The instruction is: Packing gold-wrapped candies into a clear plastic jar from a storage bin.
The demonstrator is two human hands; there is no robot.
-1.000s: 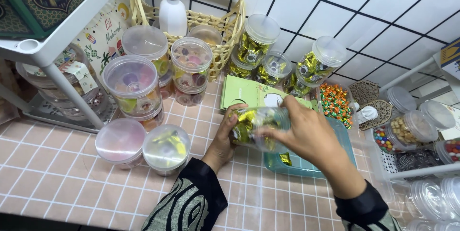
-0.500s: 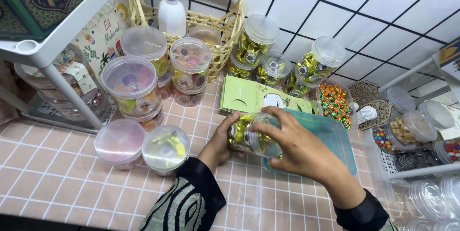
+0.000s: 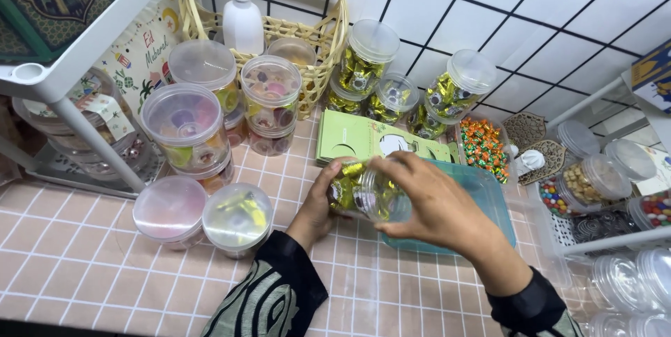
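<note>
Both hands hold a small clear round jar (image 3: 363, 192) filled with gold-wrapped candies, tipped on its side above the tiled counter. My left hand (image 3: 319, 206) cups its base from the left. My right hand (image 3: 426, 204) wraps over its lid end from the right. Directly behind and under the jar lies a teal plastic tray (image 3: 489, 197). A green cut-out card box (image 3: 370, 141) lies just beyond the hands.
Several lidded candy jars (image 3: 189, 124) stack at the left, two more (image 3: 210, 215) stand near the front. A wicker basket (image 3: 307, 37) with a white bottle (image 3: 242, 23) is at the back. Gold-candy jars (image 3: 405, 82), a tub of wrapped sweets (image 3: 482, 145) and a white rack (image 3: 601, 190) stand right.
The jar and both hands have moved a little left and toward me, off the teal tray. The jar has turned in the hands.
</note>
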